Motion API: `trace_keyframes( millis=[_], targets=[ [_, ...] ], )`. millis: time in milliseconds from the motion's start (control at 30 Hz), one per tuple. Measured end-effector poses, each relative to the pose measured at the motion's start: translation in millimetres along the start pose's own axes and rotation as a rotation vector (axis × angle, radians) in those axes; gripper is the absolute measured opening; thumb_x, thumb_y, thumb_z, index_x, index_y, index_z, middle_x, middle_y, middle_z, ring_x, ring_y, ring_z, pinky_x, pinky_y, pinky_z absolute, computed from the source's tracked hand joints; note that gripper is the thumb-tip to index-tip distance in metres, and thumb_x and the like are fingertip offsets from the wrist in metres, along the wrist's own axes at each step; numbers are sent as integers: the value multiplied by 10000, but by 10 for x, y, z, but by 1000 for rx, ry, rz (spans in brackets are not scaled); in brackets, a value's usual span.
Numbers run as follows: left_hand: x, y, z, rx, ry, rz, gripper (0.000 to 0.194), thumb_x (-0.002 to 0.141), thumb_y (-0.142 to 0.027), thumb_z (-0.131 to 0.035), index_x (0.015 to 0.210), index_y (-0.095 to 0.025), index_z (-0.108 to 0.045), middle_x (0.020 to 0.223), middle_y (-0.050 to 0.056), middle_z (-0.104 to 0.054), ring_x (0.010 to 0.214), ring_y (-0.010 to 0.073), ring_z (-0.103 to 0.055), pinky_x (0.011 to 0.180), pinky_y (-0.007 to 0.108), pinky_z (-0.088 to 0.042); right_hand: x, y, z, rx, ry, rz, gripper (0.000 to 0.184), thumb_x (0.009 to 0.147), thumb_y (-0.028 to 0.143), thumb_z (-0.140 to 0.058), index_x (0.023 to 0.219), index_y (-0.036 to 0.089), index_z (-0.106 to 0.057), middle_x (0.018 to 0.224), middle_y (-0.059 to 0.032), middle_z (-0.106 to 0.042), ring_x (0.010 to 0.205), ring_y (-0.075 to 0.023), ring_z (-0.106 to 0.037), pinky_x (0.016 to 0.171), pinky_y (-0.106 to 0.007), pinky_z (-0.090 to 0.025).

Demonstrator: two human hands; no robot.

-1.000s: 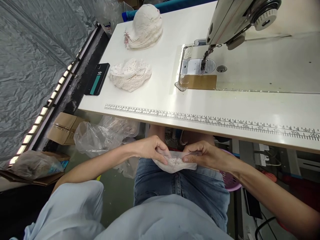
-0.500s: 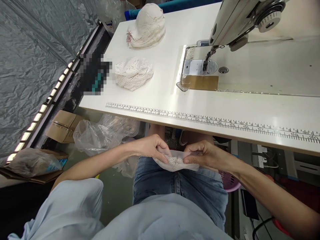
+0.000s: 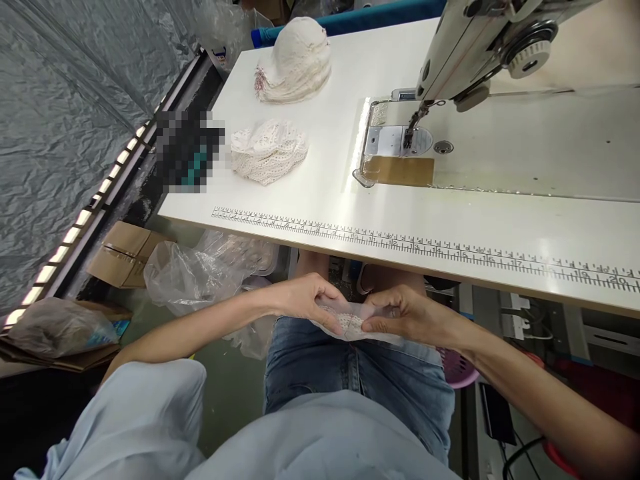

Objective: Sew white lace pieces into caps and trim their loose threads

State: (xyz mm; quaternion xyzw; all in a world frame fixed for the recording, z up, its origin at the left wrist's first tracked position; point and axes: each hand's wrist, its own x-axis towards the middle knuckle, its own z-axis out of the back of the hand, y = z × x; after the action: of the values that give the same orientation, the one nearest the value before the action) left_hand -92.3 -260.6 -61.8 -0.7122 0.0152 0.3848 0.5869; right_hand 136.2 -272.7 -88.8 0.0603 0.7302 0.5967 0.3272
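Sitting on the table (image 3: 320,193), the sewing machine (image 3: 465,53) is the landmark: left of it lie a lace bundle (image 3: 270,152) and, farther back, a cream pile (image 3: 295,60). The table's front edge runs between it and the cloth (image 3: 353,325). White, sheer and lace-patterned, the cloth lies over the lap, its long axis running side to side, pinched by the left hand (image 3: 313,303) and right hand (image 3: 400,312).

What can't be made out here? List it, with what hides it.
Head view throughout:
Dark item at the table's left edge: pixelated.
Sewing machine: top cut off by upper picture edge.
Pink basket: partly behind right forearm, jeans.
Left hand, right hand: some fingertips behind white cloth.
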Motion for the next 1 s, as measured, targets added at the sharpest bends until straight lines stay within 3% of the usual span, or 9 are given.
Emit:
trace_keyframes(
  millis=[167,267,433,567,700,767,900,1000],
  targets=[
    [52,4,-37,-94,-29,63,245,644,-266,-754,853,-142,-725,743,21,-692,668,103,-600,621,187,-449,-35,22,25,3,21,15,311,809,452,-571,862,158,-660,747,-23,-606,650,-126,-510,565,-242,-373],
    [44,7,-38,-110,-37,87,246,629,-272,-763,837,-146,-729,733,24,-693,659,106,-603,608,187,-450,-66,45,17,-58,-13,60,295,854,442,-517,949,171,-587,708,4,-564,585,-96,-442,510,-217,-325],
    [-7,-73,-30,-129,-45,53,221,653,-299,-747,816,-151,-721,703,11,-663,614,87,-563,553,178,-418,-205,191,-15,-348,-228,182,283,925,391,-400,764,186,-511,595,42,-426,507,-81,-349,470,-218,-265],
    [-37,-294,-10,-85,-128,-25,258,656,-375,-737,738,-134,-694,579,-32,-540,494,45,-410,454,170,-305,-452,452,80,-505,-371,250,284,925,361,-408,781,186,-578,592,19,-534,478,-88,-457,447,-214,-320],
    [-1,-622,42,-51,-207,-157,386,702,-465,-673,587,-109,-577,487,-71,-335,446,28,-245,410,185,-156,-682,706,338,-666,-655,332,280,875,407,-488,788,205,-662,669,-1,-672,561,-126,-597,506,-210,-422],
    [43,-797,92,-56,-214,-209,408,696,-483,-671,581,-108,-555,480,-78,-310,442,26,-236,411,184,-150,-793,786,559,-764,-799,315,319,852,458,-495,747,209,-665,663,-1,-682,567,-138,-608,530,-223,-437],
    [130,-1143,254,0,-179,-242,303,648,-383,-747,744,-109,-658,568,-45,-510,495,34,-398,474,166,-306,-1126,882,1094,-876,-1178,165,376,822,509,-484,713,192,-654,654,-42,-680,588,-183,-619,573,-280,-451],
    [162,-1380,380,142,-66,-265,231,665,-300,-749,796,-116,-699,676,-3,-625,598,60,-519,572,171,-399,-1343,936,1265,-1147,-1574,-8,373,860,443,-458,864,131,-663,838,-166,-690,814,-292,-628,717,-400,-455]
  ],
)
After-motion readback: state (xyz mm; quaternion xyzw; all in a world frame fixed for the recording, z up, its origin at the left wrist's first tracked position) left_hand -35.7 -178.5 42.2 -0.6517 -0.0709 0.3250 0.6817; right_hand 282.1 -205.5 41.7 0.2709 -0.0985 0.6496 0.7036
